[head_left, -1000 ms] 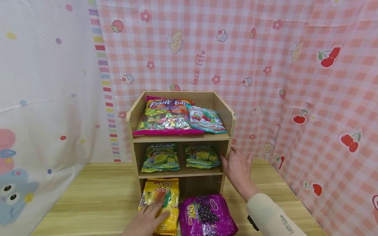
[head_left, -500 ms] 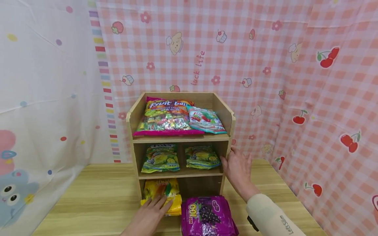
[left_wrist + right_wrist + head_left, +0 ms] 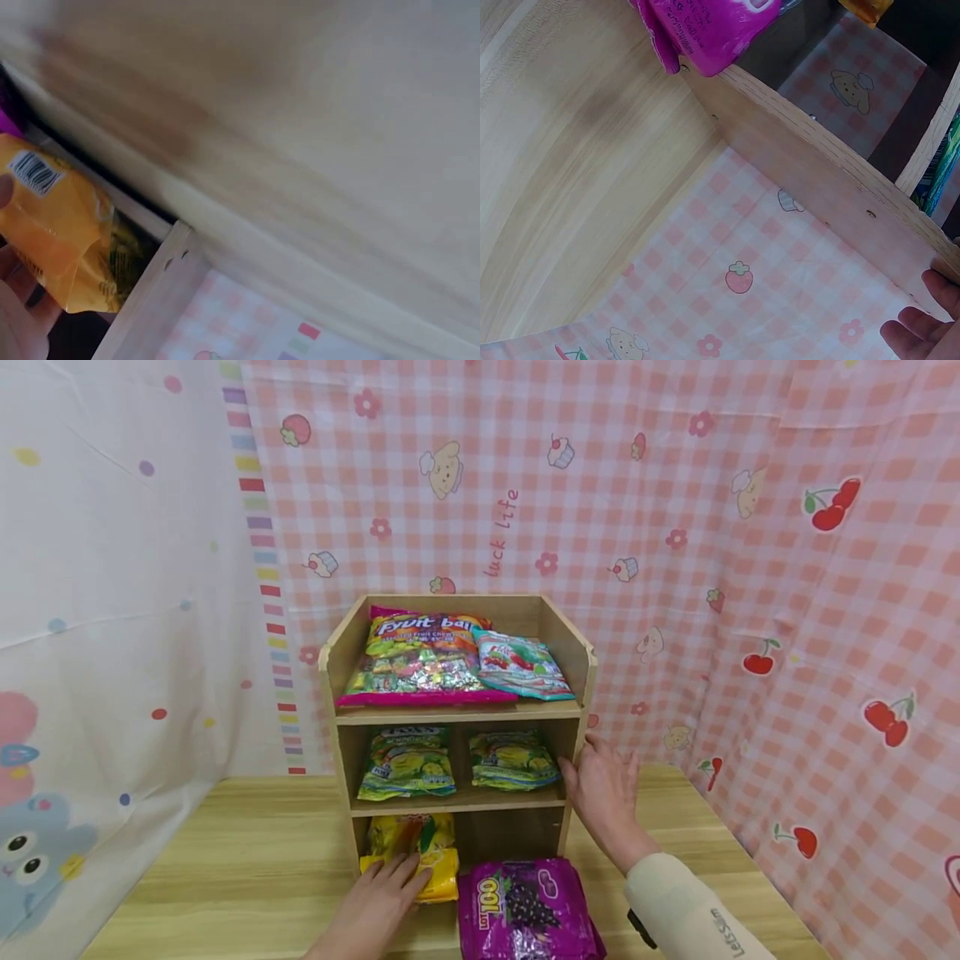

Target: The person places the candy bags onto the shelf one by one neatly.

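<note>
My left hand (image 3: 378,902) holds a yellow candy bag (image 3: 412,843) on the bottom shelf, left side. Its fingers lie over the top and its thumb presses the folded front end; the bag's barcode side faces the left wrist view. Further right, my right hand (image 3: 606,793) rests against the right side of the wooden shelf (image 3: 457,716), fingers extended along the panel. Before the bottom compartment lies a purple candy bag (image 3: 525,906) with a grape picture, partly past the shelf's front.
Two green candy bags (image 3: 408,762) sit on the middle shelf. On the top tier a big fruit candy bag (image 3: 427,660) lies beside a smaller teal-edged bag (image 3: 522,667). The shelf stands on a wood-grain table (image 3: 247,860) before a pink checked cloth (image 3: 622,610).
My left hand has pushed the yellow bag deeper into the bottom shelf, its front end now folded up. The purple bag has shifted slightly. My right hand stays in place.
</note>
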The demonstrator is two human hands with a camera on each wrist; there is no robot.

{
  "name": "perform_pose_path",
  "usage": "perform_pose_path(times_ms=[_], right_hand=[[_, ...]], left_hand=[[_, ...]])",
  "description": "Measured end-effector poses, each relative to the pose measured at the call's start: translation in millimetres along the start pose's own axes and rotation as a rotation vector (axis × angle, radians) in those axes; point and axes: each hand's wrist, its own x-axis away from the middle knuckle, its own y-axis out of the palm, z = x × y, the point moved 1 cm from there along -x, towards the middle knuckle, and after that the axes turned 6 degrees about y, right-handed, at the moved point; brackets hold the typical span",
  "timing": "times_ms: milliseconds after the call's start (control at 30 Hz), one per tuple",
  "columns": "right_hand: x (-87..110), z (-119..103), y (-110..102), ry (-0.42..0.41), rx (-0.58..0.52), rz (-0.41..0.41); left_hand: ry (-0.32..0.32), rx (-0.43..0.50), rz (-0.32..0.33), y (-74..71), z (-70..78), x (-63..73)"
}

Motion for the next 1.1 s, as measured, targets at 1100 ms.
perform_pose_path(times_ms=[1100], right_hand=[[1.1,0,1,-0.008,-0.001,0.025]], left_hand=[[0.029,-0.053,0.251,7.2,5.8,4.2]])
